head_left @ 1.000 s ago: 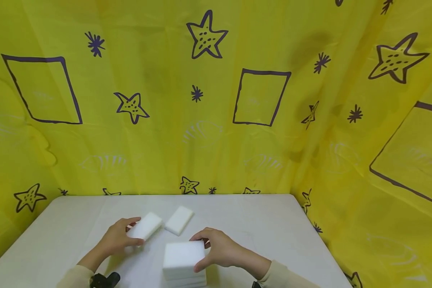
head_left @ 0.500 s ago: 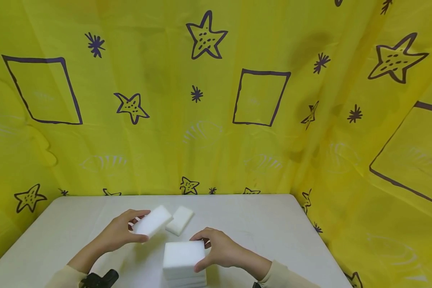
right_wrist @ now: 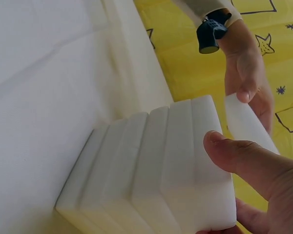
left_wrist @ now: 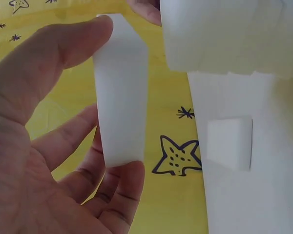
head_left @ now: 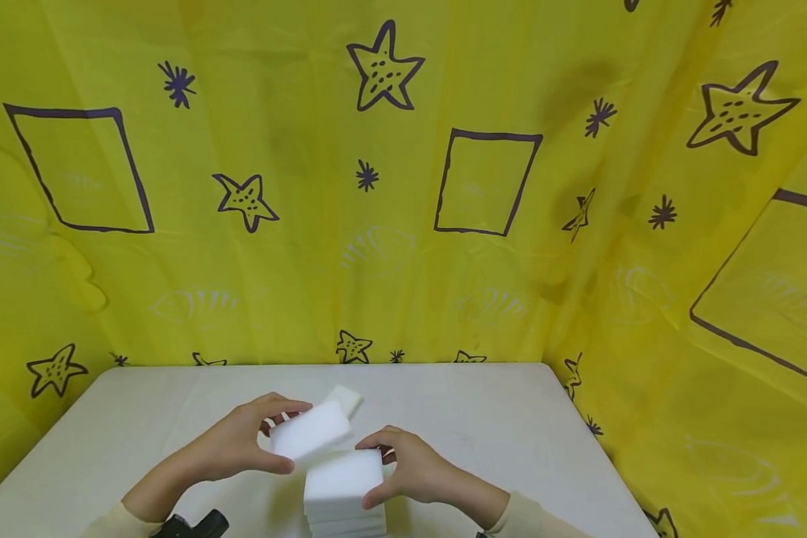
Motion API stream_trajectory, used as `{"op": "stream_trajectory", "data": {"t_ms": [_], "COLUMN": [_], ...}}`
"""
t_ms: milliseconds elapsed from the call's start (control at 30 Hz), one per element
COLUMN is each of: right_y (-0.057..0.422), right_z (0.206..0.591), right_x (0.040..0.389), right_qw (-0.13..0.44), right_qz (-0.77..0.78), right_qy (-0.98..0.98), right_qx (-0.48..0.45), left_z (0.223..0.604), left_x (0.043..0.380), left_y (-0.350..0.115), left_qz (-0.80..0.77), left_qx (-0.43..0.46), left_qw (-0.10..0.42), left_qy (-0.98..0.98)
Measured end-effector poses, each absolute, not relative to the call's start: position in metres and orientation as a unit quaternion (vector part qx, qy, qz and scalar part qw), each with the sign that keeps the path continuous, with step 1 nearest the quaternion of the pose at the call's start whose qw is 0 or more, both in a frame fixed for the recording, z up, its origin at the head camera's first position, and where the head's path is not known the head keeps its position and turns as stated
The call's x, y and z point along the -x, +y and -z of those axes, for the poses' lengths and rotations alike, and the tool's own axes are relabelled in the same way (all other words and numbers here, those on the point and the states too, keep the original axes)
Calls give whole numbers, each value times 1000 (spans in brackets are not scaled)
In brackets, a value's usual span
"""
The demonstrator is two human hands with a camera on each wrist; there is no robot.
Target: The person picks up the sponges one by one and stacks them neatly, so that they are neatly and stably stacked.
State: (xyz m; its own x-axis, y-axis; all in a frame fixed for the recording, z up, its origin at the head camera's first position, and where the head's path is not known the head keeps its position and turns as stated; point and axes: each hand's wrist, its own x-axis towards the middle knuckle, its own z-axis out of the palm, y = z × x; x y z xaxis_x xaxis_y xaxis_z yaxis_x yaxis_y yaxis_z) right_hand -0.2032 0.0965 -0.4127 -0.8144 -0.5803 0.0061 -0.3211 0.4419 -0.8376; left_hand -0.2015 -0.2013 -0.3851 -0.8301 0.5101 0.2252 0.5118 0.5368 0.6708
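Observation:
A white foam sponge [head_left: 311,431] is pinched at its two long edges between the thumb and fingers of my left hand [head_left: 238,442]. It is raised and tilted, just behind and left of a stack of white sponges [head_left: 341,482], overlapping the stack's back corner in the head view. Several slabs show in the stack [right_wrist: 151,170] from the right wrist. My right hand [head_left: 418,469] grips the top sponge from the right, thumb on the near side and fingers at the far side. Behind the held sponge, another loose sponge [left_wrist: 228,142] lies flat on the table.
The white-covered table [head_left: 498,418] runs back to a yellow curtain [head_left: 296,291] printed with stars and squares. More curtain closes in the left and right sides. A black wrist device [head_left: 191,526] sits on the left forearm.
My left hand has lifted the sponge off the table and carried it right, toward the stack, where it now partly covers the loose sponge. My right hand has stayed on the stack.

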Motion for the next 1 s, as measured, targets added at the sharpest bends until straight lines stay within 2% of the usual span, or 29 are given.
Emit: {"op": "stream_trajectory", "data": {"t_ms": [400, 1000], "right_y": [97, 99], "right_z": [418, 422], "right_x": [203, 202], "right_qw": [127, 126], "right_qz": [474, 489], "right_qy": [827, 823], "right_qx": [274, 262], "left_z": [384, 385], "left_x": [197, 199], "left_y": [-195, -183], "left_qz": [397, 371], "left_qx": [341, 374], "left_qw": [-50, -62], "left_qy": [-851, -848]}}
